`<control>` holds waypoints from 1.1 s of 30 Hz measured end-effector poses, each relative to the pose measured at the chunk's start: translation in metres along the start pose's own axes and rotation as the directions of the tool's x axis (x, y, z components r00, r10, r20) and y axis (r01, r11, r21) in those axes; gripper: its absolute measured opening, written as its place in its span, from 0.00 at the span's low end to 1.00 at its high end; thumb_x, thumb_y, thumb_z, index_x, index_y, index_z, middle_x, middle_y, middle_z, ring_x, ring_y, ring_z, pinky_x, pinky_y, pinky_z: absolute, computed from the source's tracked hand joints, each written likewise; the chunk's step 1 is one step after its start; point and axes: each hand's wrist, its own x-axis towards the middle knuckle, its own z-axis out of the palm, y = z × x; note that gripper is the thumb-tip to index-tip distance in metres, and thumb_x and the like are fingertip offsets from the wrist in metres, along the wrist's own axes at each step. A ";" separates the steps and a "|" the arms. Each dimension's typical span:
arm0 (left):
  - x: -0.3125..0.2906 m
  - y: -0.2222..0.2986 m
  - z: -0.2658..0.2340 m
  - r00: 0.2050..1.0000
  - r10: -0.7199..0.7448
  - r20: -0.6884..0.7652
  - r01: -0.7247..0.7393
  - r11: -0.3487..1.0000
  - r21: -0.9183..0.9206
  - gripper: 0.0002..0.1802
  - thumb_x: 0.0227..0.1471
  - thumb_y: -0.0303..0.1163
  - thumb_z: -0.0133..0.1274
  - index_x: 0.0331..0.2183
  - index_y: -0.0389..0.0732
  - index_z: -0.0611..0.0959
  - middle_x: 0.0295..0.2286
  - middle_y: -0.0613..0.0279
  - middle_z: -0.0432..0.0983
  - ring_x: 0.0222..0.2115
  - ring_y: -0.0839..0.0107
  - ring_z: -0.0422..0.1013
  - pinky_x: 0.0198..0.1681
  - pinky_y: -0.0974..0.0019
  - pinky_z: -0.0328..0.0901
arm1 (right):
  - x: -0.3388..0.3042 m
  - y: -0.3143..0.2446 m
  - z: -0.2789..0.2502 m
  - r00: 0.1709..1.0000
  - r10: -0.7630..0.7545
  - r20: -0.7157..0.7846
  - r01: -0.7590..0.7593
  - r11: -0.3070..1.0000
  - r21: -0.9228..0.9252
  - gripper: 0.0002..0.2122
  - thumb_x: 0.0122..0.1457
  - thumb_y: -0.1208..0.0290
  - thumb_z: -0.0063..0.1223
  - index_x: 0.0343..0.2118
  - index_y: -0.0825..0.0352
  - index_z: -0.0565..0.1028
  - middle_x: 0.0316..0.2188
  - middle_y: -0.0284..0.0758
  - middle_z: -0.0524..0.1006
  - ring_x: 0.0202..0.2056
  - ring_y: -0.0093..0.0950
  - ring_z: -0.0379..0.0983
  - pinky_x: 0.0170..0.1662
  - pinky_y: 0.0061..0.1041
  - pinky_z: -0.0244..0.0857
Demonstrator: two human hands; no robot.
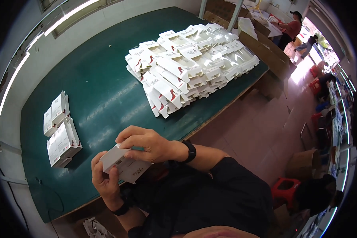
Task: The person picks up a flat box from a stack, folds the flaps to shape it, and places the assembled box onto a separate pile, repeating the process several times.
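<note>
A white paper box [125, 168] with dark print is held between my two hands, just off the near edge of the table. My left hand [106, 180] grips its left end, the thumb pressed on the printed face. Over the box's upper end curl the fingers of my right hand [148, 144], thumb and fingertips on the end. Beyond my hands a large heap of flattened white cartons [178, 81], with clear windows and red shoe pictures, covers much of the green table [103, 87]. To the left stand two groups of folded white boxes [61, 139].
The table's front edge runs diagonally just beyond my hands. White scraps [95, 228] lie under the table at lower left. A red stool [285, 188] and a cardboard box [303, 163] stand on the floor at right. Other people [293, 29] are at the far right.
</note>
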 end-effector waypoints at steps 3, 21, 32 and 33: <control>-0.002 0.000 -0.001 1.000 -0.028 0.003 0.028 1.000 0.000 0.17 0.58 0.29 0.62 0.47 0.33 0.82 0.53 0.50 0.74 0.52 0.62 0.71 0.57 0.61 0.65 | -0.001 0.002 0.002 1.000 0.017 -0.003 -0.017 1.000 0.002 0.09 0.62 0.73 0.64 0.44 0.68 0.81 0.49 0.40 0.78 0.47 0.35 0.78 0.49 0.32 0.74; -0.012 -0.023 -0.008 0.985 -0.173 -0.023 0.172 0.985 -0.031 0.20 0.62 0.33 0.60 0.51 0.30 0.79 0.55 0.52 0.71 0.53 0.63 0.70 0.60 0.61 0.62 | -0.001 0.002 0.007 0.998 -0.029 -0.051 0.028 0.999 -0.014 0.18 0.59 0.74 0.65 0.52 0.66 0.77 0.48 0.40 0.77 0.45 0.39 0.78 0.47 0.34 0.74; -0.014 -0.024 -0.003 0.973 -0.226 -0.048 0.218 0.966 -0.140 0.26 0.61 0.34 0.62 0.56 0.31 0.75 0.54 0.53 0.73 0.54 0.65 0.70 0.60 0.62 0.63 | -0.006 0.005 0.005 1.000 -0.017 -0.026 0.015 0.997 -0.072 0.18 0.58 0.73 0.67 0.51 0.67 0.78 0.48 0.41 0.77 0.47 0.39 0.77 0.49 0.34 0.74; -0.013 -0.023 -0.002 0.972 -0.227 -0.059 0.218 0.967 -0.135 0.26 0.61 0.34 0.62 0.56 0.31 0.75 0.54 0.53 0.73 0.54 0.65 0.70 0.60 0.62 0.63 | -0.006 0.005 0.005 1.000 -0.015 -0.021 0.014 0.997 -0.072 0.17 0.58 0.73 0.67 0.50 0.67 0.78 0.48 0.41 0.77 0.47 0.39 0.77 0.49 0.34 0.74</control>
